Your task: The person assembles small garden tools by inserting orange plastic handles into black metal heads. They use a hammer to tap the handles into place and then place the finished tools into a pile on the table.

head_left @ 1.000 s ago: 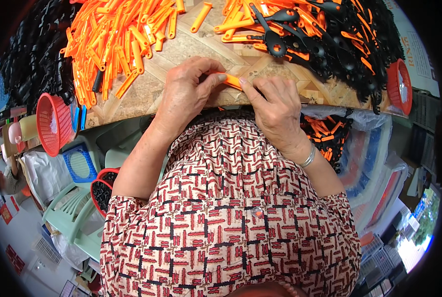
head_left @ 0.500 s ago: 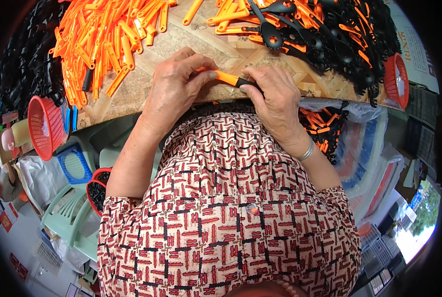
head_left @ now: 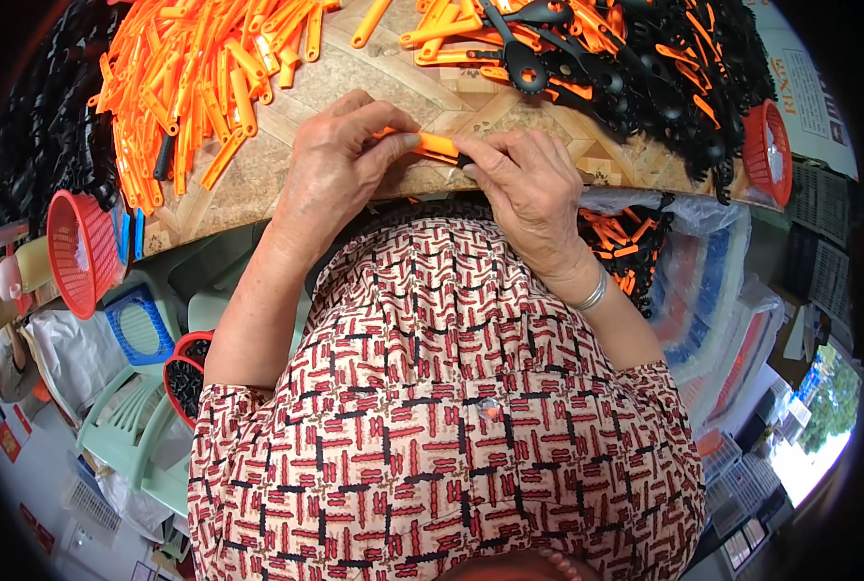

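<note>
Over the table's near edge, my left hand (head_left: 340,165) pinches an orange plastic handle (head_left: 439,145) between thumb and fingers. My right hand (head_left: 524,184) is closed at the handle's other end, on a black plastic piece (head_left: 465,161). Most of that black piece is hidden under my right fingers, so its shape cannot be made out. The two parts meet between my hands, and a dark line runs along the handle's lower side. Beyond my left hand lies a heap of loose orange handles (head_left: 204,77). To the far right are black utensils with orange handles, among them a black spoon with a hole (head_left: 526,70).
Long black parts (head_left: 40,136) are heaped at the left. A red basket (head_left: 74,254) hangs by the table's left edge, another red basket (head_left: 769,155) by the right. Below left stand a green plastic chair (head_left: 127,426) and a red tub (head_left: 175,389) of black pieces.
The orange handle has turned slightly and shows a broader face. My right fingers have shifted toward the joint and cover more of the black piece. Both hands keep their hold.
</note>
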Tool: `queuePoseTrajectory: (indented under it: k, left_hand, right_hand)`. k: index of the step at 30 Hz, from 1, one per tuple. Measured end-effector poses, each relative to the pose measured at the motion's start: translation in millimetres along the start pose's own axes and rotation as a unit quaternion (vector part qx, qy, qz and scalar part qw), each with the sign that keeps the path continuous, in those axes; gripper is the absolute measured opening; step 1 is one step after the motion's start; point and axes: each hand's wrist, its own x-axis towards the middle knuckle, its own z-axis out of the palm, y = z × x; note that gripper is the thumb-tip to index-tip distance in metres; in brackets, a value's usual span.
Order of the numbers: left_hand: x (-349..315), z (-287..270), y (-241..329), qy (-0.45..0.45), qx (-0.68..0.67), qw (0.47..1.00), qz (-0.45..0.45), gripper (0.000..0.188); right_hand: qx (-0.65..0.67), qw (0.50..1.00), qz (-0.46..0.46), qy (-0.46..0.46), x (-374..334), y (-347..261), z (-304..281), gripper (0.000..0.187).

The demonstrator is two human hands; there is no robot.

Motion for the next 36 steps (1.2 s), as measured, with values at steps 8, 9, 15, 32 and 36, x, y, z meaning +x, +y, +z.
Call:
queuePoseTrajectory:
  k: [8,9,15,32,36]
  left_hand:
    - [-4,1,-2,0.01,-0.027,1.0,0.007,0.014]
    - [-4,1,-2,0.006,-0.021,1.0,0.006,0.013]
    - [-1,-1,-2,-0.006,0.01,1.0,0.016,0.014]
    - [23,-12,-3,-0.091,0.076,0.99,0.075,0.015]
    - [56,-19,-24,0.025,0.04,0.999,0.005,0.02]
  right_hand:
    - [0.021,1.0,0.013,-0.01,1,1,-1,0.033]
    - [0.032,0.999,0.02,-0.011,2,1,-2,0.032]
    - [0.032,0.999,0.019,-0.01,2,3,0,0.028]
    - [-0.083,0.982,-0.154,-0.072,16,-2,-9,0.029]
    - [-0.084,0.988,-0.125,-0.044,22,10,-3,0.029]
